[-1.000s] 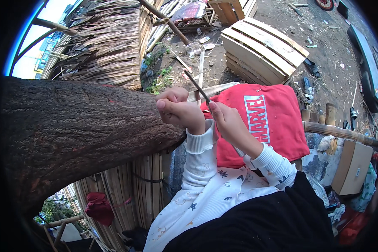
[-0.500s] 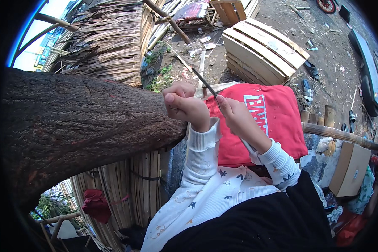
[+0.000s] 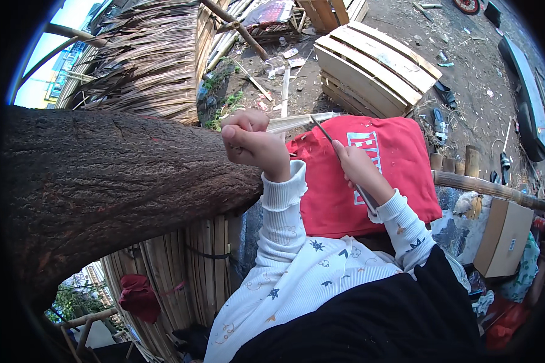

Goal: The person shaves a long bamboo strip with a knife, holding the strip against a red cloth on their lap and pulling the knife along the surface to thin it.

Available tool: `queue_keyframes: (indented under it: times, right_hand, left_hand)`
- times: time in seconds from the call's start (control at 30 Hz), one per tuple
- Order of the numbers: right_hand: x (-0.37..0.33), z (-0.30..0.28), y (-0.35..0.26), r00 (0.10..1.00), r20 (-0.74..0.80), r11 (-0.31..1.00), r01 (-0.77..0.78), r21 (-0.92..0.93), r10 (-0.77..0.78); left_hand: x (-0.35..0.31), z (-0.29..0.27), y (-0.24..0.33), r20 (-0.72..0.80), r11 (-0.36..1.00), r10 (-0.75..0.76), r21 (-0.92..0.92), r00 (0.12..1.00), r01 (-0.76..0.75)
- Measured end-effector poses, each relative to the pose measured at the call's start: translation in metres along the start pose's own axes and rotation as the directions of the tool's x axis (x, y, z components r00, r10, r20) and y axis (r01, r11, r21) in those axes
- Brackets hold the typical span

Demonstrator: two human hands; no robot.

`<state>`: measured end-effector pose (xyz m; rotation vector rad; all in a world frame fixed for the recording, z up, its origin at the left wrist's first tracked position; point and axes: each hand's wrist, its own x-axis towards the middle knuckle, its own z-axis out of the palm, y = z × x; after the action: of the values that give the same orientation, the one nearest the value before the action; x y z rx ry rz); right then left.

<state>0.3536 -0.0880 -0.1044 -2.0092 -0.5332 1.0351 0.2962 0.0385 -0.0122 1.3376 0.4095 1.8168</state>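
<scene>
My left hand [image 3: 255, 145] is closed in a fist in front of the tree trunk. What its curled fingers hold, if anything, is hidden; a pale flat strip [image 3: 303, 121] shows just behind it, and I cannot tell whether they touch. Gripped in my right hand [image 3: 362, 170] is a long thin knife [image 3: 322, 129], its dark narrow end pointing up and left. The knife's pale lower part comes out beneath the fingers toward my wrist. Below both hands a red cloth [image 3: 399, 163] with white lettering lies spread in front of my lap.
A thick rough tree trunk [image 3: 127, 163] comes in from the left, close to my left forearm. Beyond stands a slatted wooden crate [image 3: 375, 66]. To the right are a bamboo rail [image 3: 484, 185] and a cardboard box [image 3: 504, 239]. Bundled dry strips [image 3: 209, 242] hang below the trunk.
My right hand has moved right and slightly down with the knife, away from the left hand. My left fist has shifted a little left. The whole view has also moved slightly.
</scene>
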Motion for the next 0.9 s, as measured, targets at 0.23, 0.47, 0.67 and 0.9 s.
queue_keyframes:
  times: [0.23,0.47,0.67,0.9]
  right_hand:
    - [-0.04,-0.041,-0.066,0.971,-0.025,0.916,0.234,0.327,-0.239]
    - [-0.075,-0.05,-0.103,0.695,-0.579,0.432,0.719,0.545,-0.427]
    - [-0.021,0.036,-0.018,0.872,-0.124,0.824,0.488,0.288,-0.473]
    - [-0.052,-0.028,-0.073,0.873,-0.104,0.816,0.482,0.319,-0.476]
  left_hand:
    - [0.005,0.002,0.009,0.02,0.999,-0.029,0.014,0.999,0.029]
    - [0.017,-0.019,0.005,0.052,0.999,0.018,0.034,0.999,-0.019]
    - [0.001,-0.01,0.009,0.089,0.998,0.035,-0.048,0.995,-0.03]
    - [-0.004,-0.002,0.007,0.089,1.0,-0.007,-0.027,0.996,0.01]
